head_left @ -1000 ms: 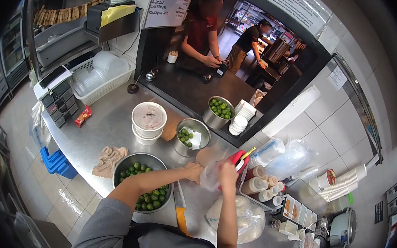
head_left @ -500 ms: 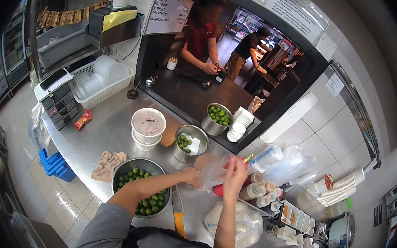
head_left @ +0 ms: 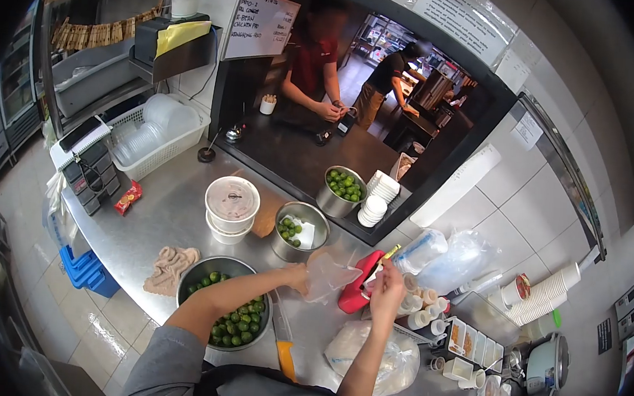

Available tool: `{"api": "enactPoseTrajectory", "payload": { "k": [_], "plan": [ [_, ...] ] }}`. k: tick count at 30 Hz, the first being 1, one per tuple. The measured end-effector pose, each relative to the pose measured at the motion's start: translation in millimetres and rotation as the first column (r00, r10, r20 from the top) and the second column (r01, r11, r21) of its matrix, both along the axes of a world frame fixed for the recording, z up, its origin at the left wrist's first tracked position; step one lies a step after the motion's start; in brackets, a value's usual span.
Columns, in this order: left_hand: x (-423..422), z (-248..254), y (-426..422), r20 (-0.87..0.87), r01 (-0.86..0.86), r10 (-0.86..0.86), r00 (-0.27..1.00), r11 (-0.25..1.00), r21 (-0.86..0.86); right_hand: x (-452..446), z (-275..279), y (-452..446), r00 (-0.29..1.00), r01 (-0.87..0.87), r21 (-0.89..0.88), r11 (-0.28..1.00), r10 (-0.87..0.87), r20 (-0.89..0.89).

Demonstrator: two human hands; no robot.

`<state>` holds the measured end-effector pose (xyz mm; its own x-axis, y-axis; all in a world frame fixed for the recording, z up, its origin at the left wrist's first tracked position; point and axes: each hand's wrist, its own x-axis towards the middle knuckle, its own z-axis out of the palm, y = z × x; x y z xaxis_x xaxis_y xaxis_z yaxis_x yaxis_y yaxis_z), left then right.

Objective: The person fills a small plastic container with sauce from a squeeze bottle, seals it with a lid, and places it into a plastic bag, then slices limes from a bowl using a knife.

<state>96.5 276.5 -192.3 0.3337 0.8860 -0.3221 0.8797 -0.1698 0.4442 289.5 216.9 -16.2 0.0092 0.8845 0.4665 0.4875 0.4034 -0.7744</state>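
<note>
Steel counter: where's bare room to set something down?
Bare steel on the counter lies between the red packet, lidded tub and crumpled cloth; another lies on the near side of the full plastic bag. Crowded: right side, with bottles and condiment tray; centre, with bowls of green fruit, knife, left hand and clear bag.

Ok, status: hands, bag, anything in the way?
Left hand grips clear plastic bag. Right hand beside red dispenser. Bare knife on counter nearby, touching neither hand.
</note>
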Motion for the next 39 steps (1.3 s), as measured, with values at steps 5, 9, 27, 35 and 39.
{"api": "enactPoseTrajectory", "payload": {
  "k": [5, 9, 27, 35, 39],
  "plan": [
    [-6, -29, 17, 0.198, 0.246, -0.267, 0.943, 0.961, 0.124, 47, -136, 42, 0.759, -0.134, -0.561, 0.817, 0.449, 0.472],
    [12, 1, -11, 0.183, 0.181, -0.216, 0.959, 0.965, 0.19, -6, -182, 33, 0.856, -0.517, -0.172, 0.839, 0.511, -0.079],
    [60, -24, -13, 0.644, -0.168, -0.268, 0.717, 0.83, 0.533, -48, -161, 65, 0.557, -0.304, -0.026, 0.952, 0.156, -0.816],
    [31, 67, -66, 0.877, 0.067, 0.132, 0.462, 0.981, -0.183, -30, -71, 27, 0.586, -0.425, -0.087, 0.901, 0.201, -0.785],
    [27, 65, -70, 0.846, -0.008, 0.17, 0.505, 0.981, -0.192, -43, -65, 1, 0.848, -0.432, -0.205, 0.878, 0.317, -0.425]
  ]
}}
